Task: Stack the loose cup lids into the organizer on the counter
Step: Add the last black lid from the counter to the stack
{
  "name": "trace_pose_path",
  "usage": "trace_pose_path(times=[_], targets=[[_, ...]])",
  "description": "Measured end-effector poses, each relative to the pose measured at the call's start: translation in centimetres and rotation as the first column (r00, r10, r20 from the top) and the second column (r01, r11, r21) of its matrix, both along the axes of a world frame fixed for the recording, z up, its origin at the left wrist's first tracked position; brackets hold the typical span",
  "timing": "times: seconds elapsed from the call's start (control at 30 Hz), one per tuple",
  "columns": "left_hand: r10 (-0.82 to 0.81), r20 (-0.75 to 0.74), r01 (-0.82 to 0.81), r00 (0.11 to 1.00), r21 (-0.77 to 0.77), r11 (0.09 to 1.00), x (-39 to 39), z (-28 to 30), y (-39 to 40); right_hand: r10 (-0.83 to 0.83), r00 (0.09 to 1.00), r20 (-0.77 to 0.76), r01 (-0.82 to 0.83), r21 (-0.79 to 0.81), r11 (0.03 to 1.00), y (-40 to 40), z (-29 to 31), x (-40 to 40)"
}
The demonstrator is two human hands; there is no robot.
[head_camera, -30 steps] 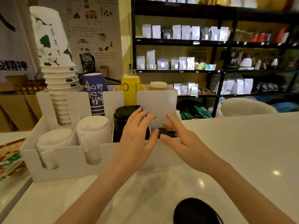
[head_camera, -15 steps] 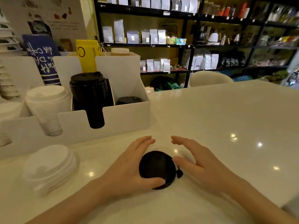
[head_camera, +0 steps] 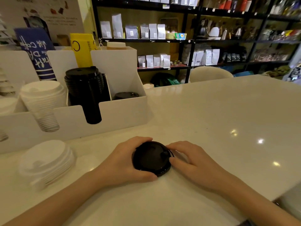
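black lid (head_camera: pixel 150 158) flat, top up | both hands grip rim | counter (head_camera: pixel 211 115)

Black lids (head_camera: pixel 150 158), round and nested in a short stack, are lying flat on the surface, near the front, well apart from the organizer (head_camera: pixel 123 114). A loose white lid stack (head_camera: pixel 46 162), slightly blurred, is lying at front left, near the organizer's front wall. The organizer is white and multi-compartment: a tall black lid stack (head_camera: pixel 84 84) is held in one slot, a white lid stack (head_camera: pixel 43 98) in the slot to its left, and a low black lid (head_camera: pixel 126 95) in the rightmost compartment.
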State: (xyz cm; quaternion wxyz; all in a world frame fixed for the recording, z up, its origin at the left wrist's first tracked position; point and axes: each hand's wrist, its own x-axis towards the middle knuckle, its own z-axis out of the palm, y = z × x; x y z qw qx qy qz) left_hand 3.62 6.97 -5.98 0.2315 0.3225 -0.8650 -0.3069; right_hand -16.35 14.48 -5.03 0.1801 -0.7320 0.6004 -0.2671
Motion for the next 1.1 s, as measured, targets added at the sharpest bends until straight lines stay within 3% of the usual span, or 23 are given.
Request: trace_pose_path(times=[0.17, 0.37, 0.6, 0.73, 0.9, 1.1], targets=[[0.097, -0.080, -0.097, 0.992, 0.004, 0.995, 0.3, 1.4, -0.7, -0.013, 0.996, 0.085, 0.016, -0.025, 1.000, -1.6, 1.8, 0.4], [0.190, -0.171, -0.209, 0.967, -0.096, 0.973, 1.6, 5.4, -2.0, 0.038, 0.988, 0.152, -0.018, -0.131, 0.991, -4.7, 5.7, 2.3], [0.286, -0.380, -0.355, 0.880, -0.124, 0.926, 4.2, 9.9, -4.5, 0.123, 0.966, 0.226, -0.039, -0.342, 0.939, -9.4, 10.9, 5.7], [0.330, -0.466, -0.448, 0.821, -0.167, 0.878, 5.5, 11.8, -6.4, 0.160, 0.926, 0.343, 0.007, -0.440, 0.898, -12.4, 12.8, 8.0], [0.400, -0.513, -0.563, 0.759, -0.208, 0.800, 6.4, 12.9, -9.2, 0.174, 0.836, 0.520, 0.074, -0.422, 0.904, -15.5, 13.6, 10.9], [0.507, -0.480, -0.663, 0.716, -0.237, 0.710, 6.2, 12.1, -11.6, 0.182, 0.798, 0.574, -0.033, -0.260, 0.965, -19.4, 12.0, 12.4]])
